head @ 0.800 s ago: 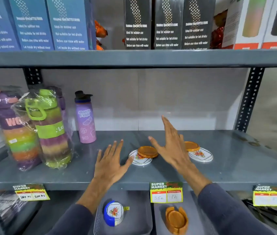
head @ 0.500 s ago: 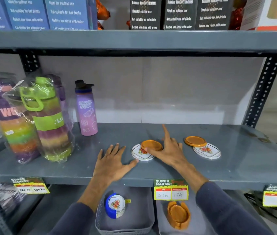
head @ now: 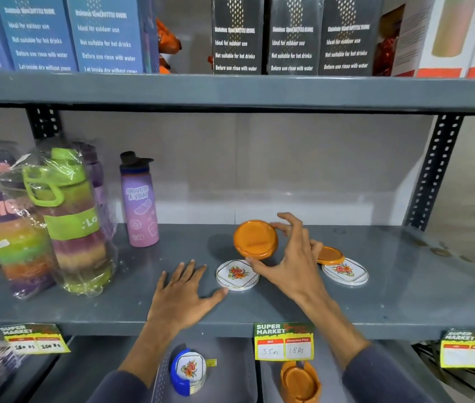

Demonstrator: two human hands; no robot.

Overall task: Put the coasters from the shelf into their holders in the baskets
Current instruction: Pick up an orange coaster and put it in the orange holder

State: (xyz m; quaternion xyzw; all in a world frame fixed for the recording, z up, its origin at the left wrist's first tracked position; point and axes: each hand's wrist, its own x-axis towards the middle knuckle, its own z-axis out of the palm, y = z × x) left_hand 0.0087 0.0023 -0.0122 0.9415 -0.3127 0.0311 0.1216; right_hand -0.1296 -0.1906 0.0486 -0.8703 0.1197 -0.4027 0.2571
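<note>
Right hand [head: 291, 266]: your fingers [head: 294, 225] pinch the orange coaster [head: 255, 239] by its rim — tilted, above the shelf [head: 405, 289].
Left hand [head: 182, 295]: flat, spread, holding nothing — thumb beside the floral coaster [head: 236, 274].

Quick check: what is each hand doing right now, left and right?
Left hand: open, flat on the shelf, holding nothing.
Right hand: closed on an orange coaster, lifted off the shelf.

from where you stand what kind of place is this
Most likely a shop or supermarket aisle. The metal shelf carries a "Super Market" price tag with handwritten prices, boxed bottles line the shelf above, and plastic-wrapped water bottles stand alongside.
</note>
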